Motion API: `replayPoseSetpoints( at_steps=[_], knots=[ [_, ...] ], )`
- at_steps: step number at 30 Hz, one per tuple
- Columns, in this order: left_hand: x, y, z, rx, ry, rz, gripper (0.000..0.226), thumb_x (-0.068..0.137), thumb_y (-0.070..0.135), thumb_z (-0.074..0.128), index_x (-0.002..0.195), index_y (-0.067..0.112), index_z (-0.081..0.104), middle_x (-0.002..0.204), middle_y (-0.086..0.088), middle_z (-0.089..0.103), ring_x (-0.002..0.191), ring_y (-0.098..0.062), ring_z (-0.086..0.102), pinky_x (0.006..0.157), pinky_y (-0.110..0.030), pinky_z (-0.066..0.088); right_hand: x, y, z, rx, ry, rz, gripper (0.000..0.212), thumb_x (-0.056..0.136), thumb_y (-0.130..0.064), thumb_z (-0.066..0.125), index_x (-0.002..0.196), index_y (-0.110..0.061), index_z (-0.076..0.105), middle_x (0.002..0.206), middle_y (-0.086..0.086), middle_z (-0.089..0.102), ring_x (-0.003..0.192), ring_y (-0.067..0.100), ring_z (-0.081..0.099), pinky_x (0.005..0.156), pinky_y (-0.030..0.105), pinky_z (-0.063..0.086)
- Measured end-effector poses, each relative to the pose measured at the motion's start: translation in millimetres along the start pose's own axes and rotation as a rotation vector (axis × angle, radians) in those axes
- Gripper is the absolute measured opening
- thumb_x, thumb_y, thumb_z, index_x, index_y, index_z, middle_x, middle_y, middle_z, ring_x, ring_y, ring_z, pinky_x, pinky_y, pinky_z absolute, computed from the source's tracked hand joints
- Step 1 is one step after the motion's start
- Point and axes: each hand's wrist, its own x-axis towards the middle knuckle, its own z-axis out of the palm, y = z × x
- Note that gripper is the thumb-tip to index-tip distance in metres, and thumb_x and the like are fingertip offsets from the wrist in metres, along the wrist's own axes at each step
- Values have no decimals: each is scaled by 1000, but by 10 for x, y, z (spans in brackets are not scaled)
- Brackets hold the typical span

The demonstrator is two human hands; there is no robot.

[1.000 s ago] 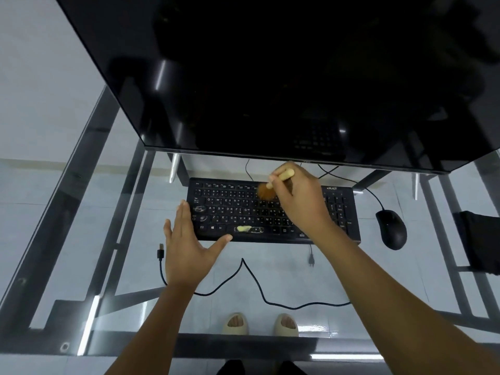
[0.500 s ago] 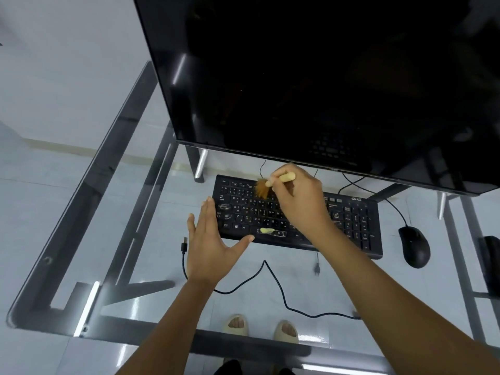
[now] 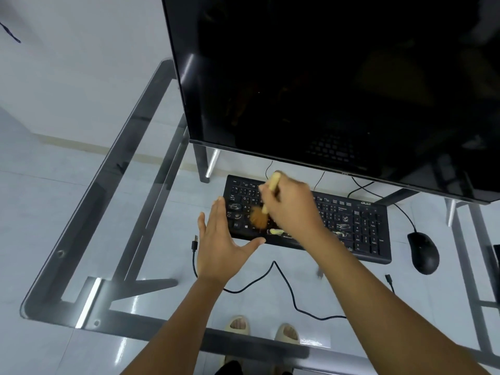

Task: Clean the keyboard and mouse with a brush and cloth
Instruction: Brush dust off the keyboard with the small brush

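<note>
While the left hand [image 3: 219, 249] is bracing flat, fingers straight, against the keyboard [image 3: 351, 226] near the surface's [image 3: 81, 239] front left, the right hand's [image 3: 290, 209] grip is clamping the brush [image 3: 263, 209] over the left keys, likely flicking dust toward the mouse [image 3: 423, 251] at the right edge.

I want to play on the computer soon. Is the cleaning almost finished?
Not yet. Nothing looks finished: the keyboard has pale smudges on some keys. Right now the right hand holds the brush, bristles on the left keys, while the left hand rests flat at the keyboard's left end. The mouse lies untouched at the right, and no cloth is clearly in view, so wiping is still to come.
</note>
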Motion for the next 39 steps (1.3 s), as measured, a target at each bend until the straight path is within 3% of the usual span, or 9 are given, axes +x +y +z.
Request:
replayPoseSetpoints(
  at_steps=[7,10,12,18,24,28,34,36,39],
  knots=[
    [0,-12,0,12,4,-19,111,69,70,65,149,18,8,155,-2,25,144,-12,7,120,-41,2,236,72,-108,0,130,-35,18,96,-27,54,86,-12,57,72,-5,65,62,4,61,59,28,53],
    [10,42,-24,-8,6,-45,112,70,68,67,150,17,7,157,-1,21,136,9,-20,119,-46,9,374,-50,-92,192,71,-29,14,95,-22,58,91,-10,61,66,-12,62,60,-4,60,58,13,47],
    [2,55,-46,-3,4,-61,113,70,66,67,151,15,8,158,-1,19,121,21,-34,118,-48,12,394,-95,-21,125,-22,-84,14,95,-23,57,91,-10,61,71,-10,62,69,2,62,65,23,52],
    [7,64,-50,-22,-68,-136,115,67,72,64,150,26,-1,158,5,15,144,-11,-13,118,-49,14,378,-77,107,195,44,-68,15,95,-24,56,90,-11,60,72,-9,65,64,-1,60,59,15,45],
    [0,107,-89,-37,-11,-100,113,69,65,69,151,16,7,157,0,21,115,25,-37,115,-54,20,358,-103,127,182,56,-88,14,96,-25,54,90,-13,59,78,-5,69,70,7,66,65,29,56],
    [-9,98,-88,-24,3,-77,114,69,66,68,150,14,8,155,-3,25,124,20,-27,117,-51,15,285,-25,50,164,148,-77,12,96,-19,55,89,-11,59,71,-12,67,62,-4,61,56,11,44],
    [17,73,-71,-18,8,-46,110,68,66,69,148,18,10,152,-3,31,140,-9,6,119,-46,7,259,145,-127,175,137,83,16,96,-21,56,92,-7,61,58,-13,56,48,-3,54,46,10,38],
    [6,97,-74,-21,9,-51,111,68,65,70,148,16,10,152,-3,30,138,-9,2,119,-48,10,279,165,-175,257,184,127,16,95,-22,55,93,-7,62,62,-6,60,52,1,58,46,17,44],
    [8,93,-80,-12,30,-38,111,68,65,70,148,15,12,152,-4,31,137,-7,1,118,-48,10,205,169,-122,77,-73,99,20,94,-29,54,90,-11,60,80,6,71,59,19,64,55,36,55]
  ],
)
